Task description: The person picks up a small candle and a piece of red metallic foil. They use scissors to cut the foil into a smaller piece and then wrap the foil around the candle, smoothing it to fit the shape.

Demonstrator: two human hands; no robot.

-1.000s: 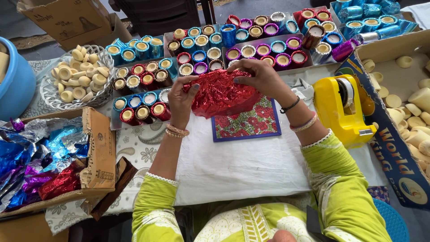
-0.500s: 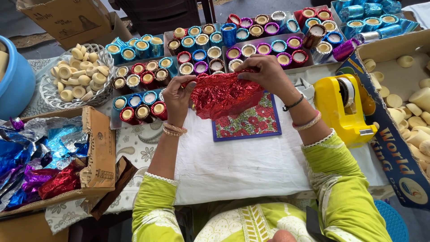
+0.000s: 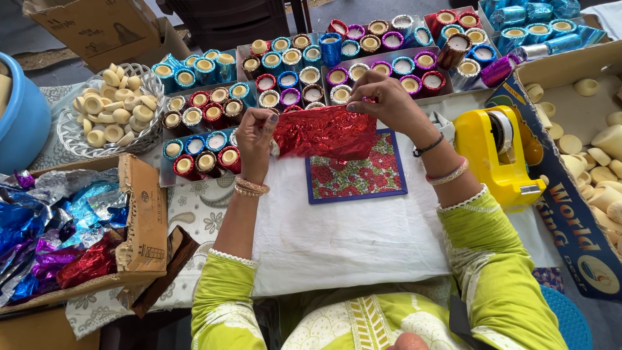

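A crinkled red foil sheet (image 3: 326, 131) is stretched between both hands above a floral tile with a blue border (image 3: 357, 177). My left hand (image 3: 254, 137) pinches the foil's left edge. My right hand (image 3: 383, 98) grips its upper right corner. Whether a candle sits inside the foil is hidden. Just behind the hands stand rows of small foil-wrapped candles (image 3: 291, 81) in red, blue, purple and silver. A white cloth (image 3: 337, 240) covers the work surface under my forearms.
A yellow tape dispenser (image 3: 500, 152) stands right of the tile. A cardboard box of bare wax candles (image 3: 593, 149) is at far right; a wire basket of the same (image 3: 110, 111) at left. A low box holds loose coloured foil (image 3: 55, 230). A blue tub (image 3: 19, 116) is far left.
The red foil has been pulled wider and flatter between the hands. Both hands stay at about the same place above the tile.
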